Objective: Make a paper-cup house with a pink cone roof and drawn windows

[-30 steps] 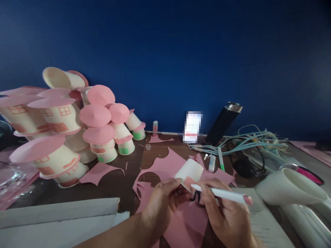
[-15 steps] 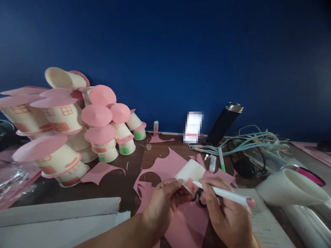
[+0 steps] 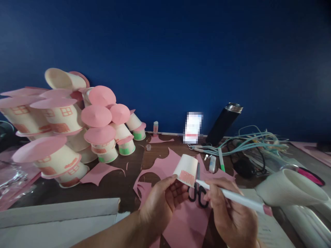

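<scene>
A small white paper cup (image 3: pixel 186 164) is tilted upside down in my left hand (image 3: pixel 162 198), thumb and fingers closed on its rim. A pink-red coloured patch shows on its side near the rim. My right hand (image 3: pixel 230 210) grips a white marker (image 3: pixel 240 199) with a pink end; its tip points at the cup's rim, and I cannot tell whether it touches. Behind and below the cup, black-handled scissors (image 3: pixel 202 199) lie on cut pink paper (image 3: pixel 186 224).
At left stands a stack of decorated paper cups (image 3: pixel 63 119) with pink cone roofs. Farther back are a bright phone (image 3: pixel 193 127) and a black bottle (image 3: pixel 224 122). Cables (image 3: pixel 248 144), stacked paper cups (image 3: pixel 287 187) and a green-ended marker (image 3: pixel 221 159) sit at right. A white box (image 3: pixel 59 220) lies front left.
The marker has pulled away from the coloured patch, moving right and down with my right hand. The cup has shifted left and turned more upright, showing the patch and the scissors.
</scene>
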The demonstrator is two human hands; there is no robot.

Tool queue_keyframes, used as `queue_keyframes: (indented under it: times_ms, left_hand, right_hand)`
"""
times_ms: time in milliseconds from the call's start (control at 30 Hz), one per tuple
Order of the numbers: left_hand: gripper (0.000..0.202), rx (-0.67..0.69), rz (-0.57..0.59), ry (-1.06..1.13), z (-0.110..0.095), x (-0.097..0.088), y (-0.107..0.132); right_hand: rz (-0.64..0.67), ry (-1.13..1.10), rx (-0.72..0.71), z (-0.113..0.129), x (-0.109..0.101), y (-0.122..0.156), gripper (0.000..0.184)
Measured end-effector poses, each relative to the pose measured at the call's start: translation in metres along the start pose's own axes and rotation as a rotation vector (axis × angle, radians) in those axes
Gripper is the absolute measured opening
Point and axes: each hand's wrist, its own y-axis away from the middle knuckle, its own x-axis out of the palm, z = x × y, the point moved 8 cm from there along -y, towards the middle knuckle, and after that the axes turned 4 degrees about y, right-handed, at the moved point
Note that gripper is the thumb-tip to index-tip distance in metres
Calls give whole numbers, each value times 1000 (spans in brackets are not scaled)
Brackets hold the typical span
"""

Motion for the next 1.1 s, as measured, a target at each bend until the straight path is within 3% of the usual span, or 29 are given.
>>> queue_keyframes:
  times_ms: [200,600,1100]
  left_hand:
    - [10,-12,-20,27,0,2,2]
    - [9,-12,-16,27,0,2,2]
    - [11,-10,-11,5,0,2,1]
  right_hand:
    - [10,54,-37,4,3,-1,14]
    - [115,-67,-56,9,15,3,13]
    - [149,-77,-63,10,16,3,15]
